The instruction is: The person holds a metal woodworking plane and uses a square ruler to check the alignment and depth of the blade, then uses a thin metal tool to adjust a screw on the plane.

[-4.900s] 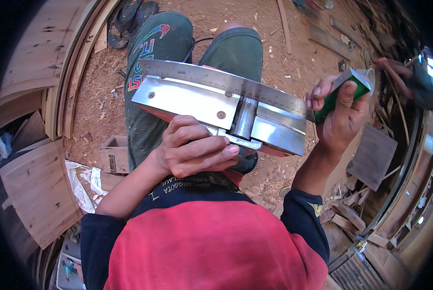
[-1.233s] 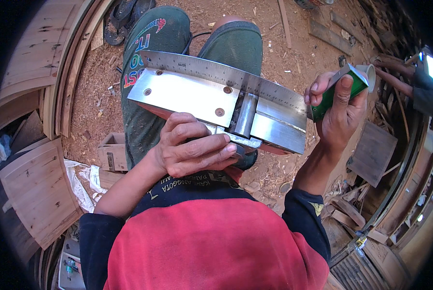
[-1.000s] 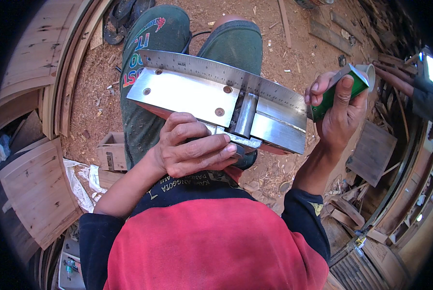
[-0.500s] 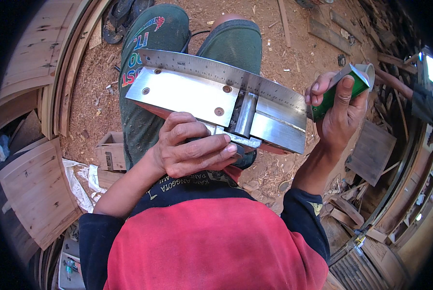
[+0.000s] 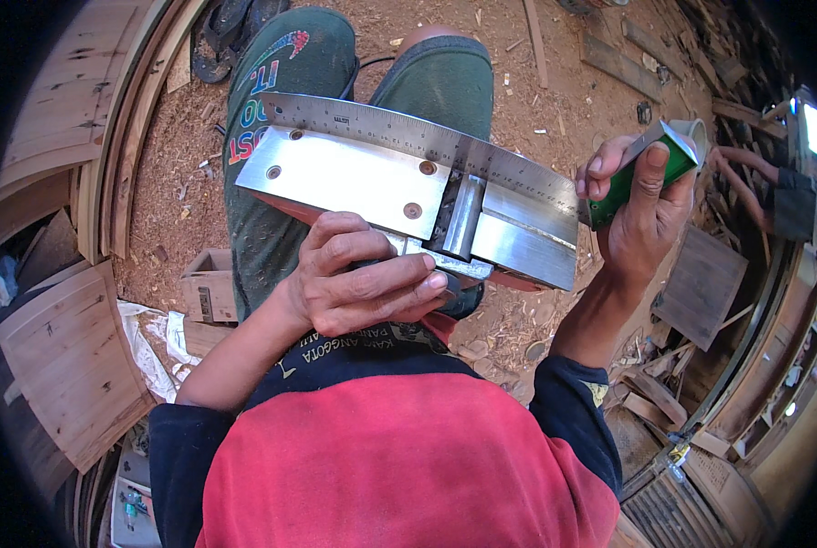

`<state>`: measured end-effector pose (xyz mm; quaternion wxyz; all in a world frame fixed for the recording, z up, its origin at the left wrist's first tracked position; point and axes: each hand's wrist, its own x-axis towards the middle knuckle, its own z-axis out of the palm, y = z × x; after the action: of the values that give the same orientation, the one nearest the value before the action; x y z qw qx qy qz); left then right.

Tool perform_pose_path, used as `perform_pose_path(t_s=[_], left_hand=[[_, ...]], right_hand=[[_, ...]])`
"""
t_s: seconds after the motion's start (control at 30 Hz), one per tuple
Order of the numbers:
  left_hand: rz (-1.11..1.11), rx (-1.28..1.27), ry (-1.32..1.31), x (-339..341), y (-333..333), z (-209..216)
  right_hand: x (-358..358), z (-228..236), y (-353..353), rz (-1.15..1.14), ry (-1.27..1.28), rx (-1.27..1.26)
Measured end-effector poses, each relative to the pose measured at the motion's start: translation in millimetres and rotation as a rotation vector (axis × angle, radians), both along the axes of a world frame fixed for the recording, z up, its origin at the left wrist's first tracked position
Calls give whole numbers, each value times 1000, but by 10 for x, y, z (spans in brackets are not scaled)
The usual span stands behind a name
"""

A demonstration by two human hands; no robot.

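the person's left hand is curled around the near side of a long, flat, shiny silver metal tool with round screws and a round bar, and the right hand grips the green, block-shaped handle of a thin gray steel ruler blade that runs along the tool's far side. the silver tool is in front of the dark green pants, above a brown floor with wood bits, and a small open wooden box sits near the left leg.

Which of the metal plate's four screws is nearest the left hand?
The lower right screw, just above the left hand; the upper right screw sits higher, the two left screws farther left.
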<state>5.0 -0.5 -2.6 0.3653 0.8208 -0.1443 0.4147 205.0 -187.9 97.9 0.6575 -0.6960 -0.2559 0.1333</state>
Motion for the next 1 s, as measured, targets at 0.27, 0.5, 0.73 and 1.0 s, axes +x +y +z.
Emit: perform_pose_path(t_s=[0.27, 0.5, 0.73, 1.0], left_hand=[[-3, -5, -5, 10, 3, 9], [-3, 7, 9, 9, 11, 34], [-8, 20, 11, 3, 25, 30], [37, 4, -19, 1, 8, -26]], right_hand=[[3, -4, -10, -6, 8, -1], [12, 0, -13, 7, 9, 5], [11, -4, -19, 18, 9, 9], [-64, 148, 38, 18, 40, 169]])
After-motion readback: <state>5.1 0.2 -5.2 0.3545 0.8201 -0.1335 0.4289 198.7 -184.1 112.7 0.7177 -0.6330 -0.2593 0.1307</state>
